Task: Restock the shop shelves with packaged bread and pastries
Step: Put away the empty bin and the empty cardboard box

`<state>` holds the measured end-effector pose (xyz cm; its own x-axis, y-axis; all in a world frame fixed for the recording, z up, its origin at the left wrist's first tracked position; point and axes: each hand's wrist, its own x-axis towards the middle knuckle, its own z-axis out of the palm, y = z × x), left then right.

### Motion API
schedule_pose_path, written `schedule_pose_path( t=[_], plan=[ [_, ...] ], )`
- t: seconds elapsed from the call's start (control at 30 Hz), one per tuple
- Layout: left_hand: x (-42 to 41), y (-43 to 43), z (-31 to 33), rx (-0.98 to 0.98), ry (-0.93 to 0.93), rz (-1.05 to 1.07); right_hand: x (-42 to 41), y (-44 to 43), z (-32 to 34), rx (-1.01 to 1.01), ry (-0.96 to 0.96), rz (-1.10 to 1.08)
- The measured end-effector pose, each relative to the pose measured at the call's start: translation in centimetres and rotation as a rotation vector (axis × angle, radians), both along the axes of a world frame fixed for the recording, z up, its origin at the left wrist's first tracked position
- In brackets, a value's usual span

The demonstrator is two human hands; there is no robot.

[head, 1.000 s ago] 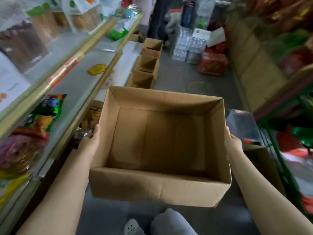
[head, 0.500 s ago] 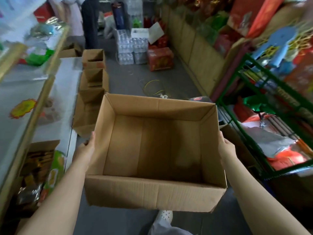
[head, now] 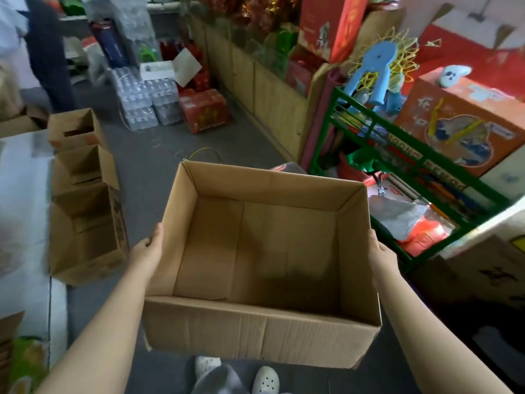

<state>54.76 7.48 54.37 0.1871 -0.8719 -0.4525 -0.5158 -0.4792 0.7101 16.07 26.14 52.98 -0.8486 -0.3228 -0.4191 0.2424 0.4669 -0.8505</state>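
Comparing this moment with the view one second before, I logged one main change: the camera had swung right, away from the stocked shelf and toward the aisle. The shelf (head: 22, 194) remained only as a pale strip at the left edge, and the green rack (head: 397, 143) of goods filled the right side. The cardboard box (head: 284, 251) had not changed. It was held off the floor (head: 159, 172) in front of the body, open side up, with nothing inside.

State of the hands: the left hand (head: 147, 251) pressed against the left wall of the box and the right hand (head: 382, 253) against the right wall, thumbs near the rim. The fingers lay behind the walls, so I could not tell whether they curled under the base or stayed flat.

A row of open boxes (head: 85, 223) stood on the floor beside the shelf, just left of the carried box.

Assessment: the box was spent, and the turn suggested it was being taken away. No bread or pastry packets were identifiable, so further stock was needed before shelving could resume.
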Motion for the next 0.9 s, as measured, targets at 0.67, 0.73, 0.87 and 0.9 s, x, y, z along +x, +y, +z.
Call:
schedule_pose_path(
  t=[0.67, 0.73, 0.87, 0.9],
  plan=[
    [-18.3, -17.0, -2.8, 0.095, 0.044, -0.616, -1.6, 2.9, 0.0, 0.077, 0.063, -0.590],
    [-20.1, -17.2, -3.2, 0.100, 0.028, -0.692, -0.8, 4.1, -0.1, 0.090, 0.064, -0.650],
    [-23.7, -15.6, -3.6, 0.132, 0.032, -0.809, 0.7, 7.6, 0.0, 0.102, 0.059, -0.782],
    [-24.3, -15.1, -3.7, 0.145, 0.035, -0.831, 1.0, 8.5, -0.1, 0.106, 0.054, -0.807]
  ],
)
